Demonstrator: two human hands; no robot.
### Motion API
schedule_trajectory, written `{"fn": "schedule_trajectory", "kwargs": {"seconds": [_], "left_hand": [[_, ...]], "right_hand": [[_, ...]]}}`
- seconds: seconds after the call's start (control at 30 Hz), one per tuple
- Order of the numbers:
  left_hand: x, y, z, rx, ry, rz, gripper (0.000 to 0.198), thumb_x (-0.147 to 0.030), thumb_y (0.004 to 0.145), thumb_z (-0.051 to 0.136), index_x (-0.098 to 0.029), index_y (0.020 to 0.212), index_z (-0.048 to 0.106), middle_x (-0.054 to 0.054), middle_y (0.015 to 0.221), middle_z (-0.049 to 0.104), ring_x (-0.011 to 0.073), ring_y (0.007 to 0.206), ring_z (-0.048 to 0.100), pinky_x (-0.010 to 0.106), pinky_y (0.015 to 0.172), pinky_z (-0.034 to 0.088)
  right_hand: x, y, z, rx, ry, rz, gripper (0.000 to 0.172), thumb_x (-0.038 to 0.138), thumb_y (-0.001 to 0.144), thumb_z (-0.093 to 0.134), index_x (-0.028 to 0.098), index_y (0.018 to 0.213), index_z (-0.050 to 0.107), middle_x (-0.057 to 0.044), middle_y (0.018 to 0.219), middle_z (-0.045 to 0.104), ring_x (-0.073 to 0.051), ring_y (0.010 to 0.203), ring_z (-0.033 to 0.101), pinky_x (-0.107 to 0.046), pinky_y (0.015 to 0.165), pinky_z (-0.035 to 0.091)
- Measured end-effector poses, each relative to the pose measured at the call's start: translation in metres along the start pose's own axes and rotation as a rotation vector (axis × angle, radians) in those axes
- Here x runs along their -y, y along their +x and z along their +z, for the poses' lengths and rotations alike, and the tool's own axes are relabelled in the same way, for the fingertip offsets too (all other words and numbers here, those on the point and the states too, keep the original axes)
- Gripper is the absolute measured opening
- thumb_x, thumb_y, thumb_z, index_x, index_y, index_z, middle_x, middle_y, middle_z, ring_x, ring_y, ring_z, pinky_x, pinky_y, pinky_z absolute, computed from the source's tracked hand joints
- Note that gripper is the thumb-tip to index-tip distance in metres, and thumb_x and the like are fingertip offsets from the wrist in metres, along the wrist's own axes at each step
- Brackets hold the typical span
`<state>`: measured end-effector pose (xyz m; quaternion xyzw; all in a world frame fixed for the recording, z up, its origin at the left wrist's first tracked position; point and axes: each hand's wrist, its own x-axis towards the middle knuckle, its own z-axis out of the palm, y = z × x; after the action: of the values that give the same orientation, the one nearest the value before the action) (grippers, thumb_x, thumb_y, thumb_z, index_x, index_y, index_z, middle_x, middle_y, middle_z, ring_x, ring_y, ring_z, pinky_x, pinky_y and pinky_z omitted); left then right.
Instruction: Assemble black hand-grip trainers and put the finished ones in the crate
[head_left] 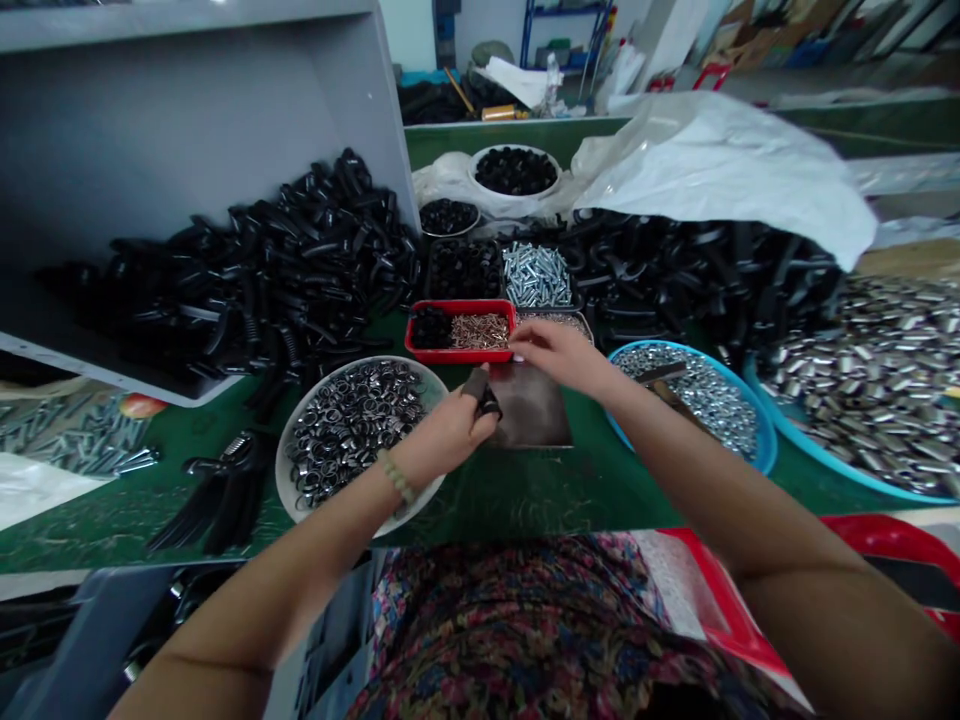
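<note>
My left hand (448,432), with a beaded bracelet at the wrist, is closed around a small black plastic part (481,388) over the left edge of a flat metal plate (534,410). My right hand (559,352) is above the far side of that plate, fingertips drawn together at the right end of a red tray (420,355). Whatever those fingers pinch is too small to make out. Copper-coloured rivets (480,331) fill the tray's right part, and small black pieces (432,327) its left. Near my left forearm is a white bowl (283,470) of dark metal rings (352,425).
A grey bin (187,110) spills black handles (300,250) on the left. Behind the red tray lie silver screws (537,276). A blue basin (766,450) of small metal parts sits under my right forearm. More black parts (697,270) lie beneath white sheeting (720,160).
</note>
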<state>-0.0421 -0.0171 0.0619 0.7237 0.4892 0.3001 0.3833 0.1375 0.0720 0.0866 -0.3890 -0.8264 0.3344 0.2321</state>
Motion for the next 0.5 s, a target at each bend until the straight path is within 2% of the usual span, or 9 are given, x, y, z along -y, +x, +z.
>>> {"fn": "schedule_trajectory", "kwargs": {"seconds": [0.03,0.07,0.13,0.2,0.3,0.5], "left_hand": [[0.005,0.01,0.004,0.046,0.163,0.057,0.053,-0.027,0.083,0.057,-0.013,0.133,0.046,0.015,0.111,0.06,0.0294,0.107,0.054,0.042,0.096,0.04],[0.009,0.018,0.01,0.095,0.311,0.118,0.054,-0.025,0.081,0.058,-0.011,0.132,0.047,0.018,0.116,0.058,0.0313,0.111,0.053,0.044,0.098,0.038],[0.015,0.031,0.025,0.186,0.547,0.24,0.053,-0.022,0.08,0.059,-0.009,0.13,0.049,0.021,0.126,0.055,0.0326,0.118,0.049,0.047,0.105,0.031],[0.022,0.036,0.039,0.222,0.692,0.334,0.048,-0.018,0.084,0.053,-0.008,0.13,0.049,0.02,0.134,0.051,0.0301,0.125,0.045,0.048,0.111,0.022],[0.031,0.03,0.047,0.211,0.757,0.387,0.042,-0.017,0.089,0.045,-0.012,0.131,0.048,0.015,0.141,0.046,0.0253,0.133,0.038,0.048,0.115,0.014],[0.033,0.02,0.043,0.102,0.647,0.261,0.039,-0.023,0.083,0.056,-0.023,0.122,0.055,0.008,0.136,0.052,0.0244,0.132,0.037,0.059,0.113,-0.004]], "right_hand": [[-0.008,0.025,-0.003,-0.031,-0.27,-0.027,0.017,0.023,0.092,0.047,0.013,0.099,0.06,-0.01,0.103,0.065,-0.019,0.096,0.062,-0.033,0.086,0.048],[-0.013,0.048,-0.002,0.025,-0.505,-0.036,0.021,0.022,0.092,0.047,0.012,0.102,0.062,-0.014,0.11,0.063,-0.022,0.102,0.06,-0.034,0.089,0.046],[-0.021,0.083,0.005,0.142,-0.763,-0.048,0.023,0.018,0.09,0.049,0.009,0.101,0.065,-0.018,0.11,0.063,-0.026,0.104,0.06,-0.034,0.089,0.045],[-0.025,0.101,0.015,0.206,-0.833,-0.059,0.023,0.014,0.088,0.048,0.006,0.098,0.067,-0.021,0.104,0.065,-0.028,0.1,0.062,-0.035,0.086,0.046],[-0.031,0.105,0.023,0.21,-0.858,-0.085,0.027,0.011,0.089,0.043,0.004,0.1,0.066,-0.022,0.104,0.065,-0.029,0.1,0.063,-0.038,0.086,0.046],[-0.043,0.102,0.023,0.218,-0.851,-0.099,0.027,0.014,0.088,0.046,0.003,0.105,0.064,-0.024,0.107,0.065,-0.03,0.102,0.062,-0.038,0.087,0.045]]}}
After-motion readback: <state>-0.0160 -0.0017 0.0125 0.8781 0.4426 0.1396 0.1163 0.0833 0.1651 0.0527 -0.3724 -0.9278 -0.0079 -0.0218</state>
